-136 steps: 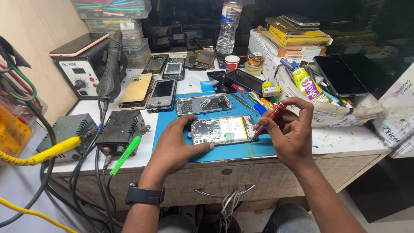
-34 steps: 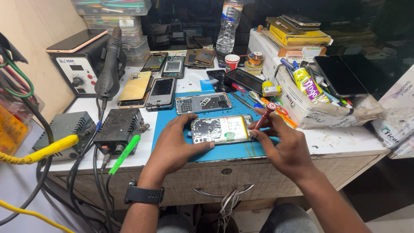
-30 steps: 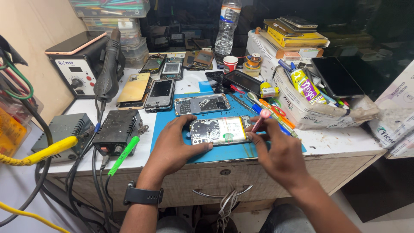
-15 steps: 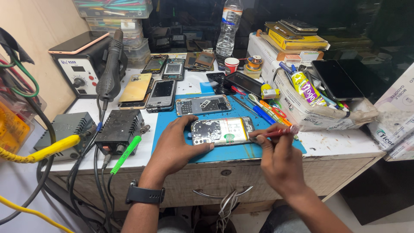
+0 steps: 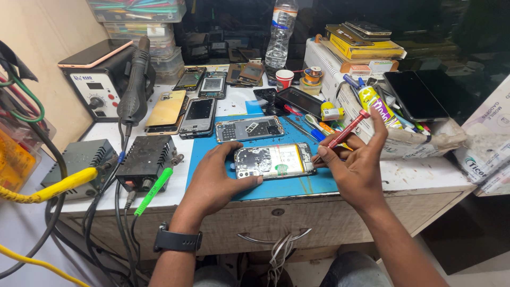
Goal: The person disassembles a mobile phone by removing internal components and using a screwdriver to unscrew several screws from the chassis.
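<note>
An opened phone with its back cover off lies flat on a blue work mat. My left hand grips the phone's left end, thumb along its near edge. My right hand holds a red-handled screwdriver like a pen, tilted up to the right, its tip at the phone's right edge. A black watch is on my left wrist.
Another opened phone lies just beyond on the mat. Several phones sit further left. A hot-air station, two black units with cables, a water bottle, a small red cup and a cluttered box of tools surround the mat.
My right hand dropped low over the mat's right part, then rose again with the screwdriver, its tip back at the phone's right edge. The left hand stayed on the phone.
</note>
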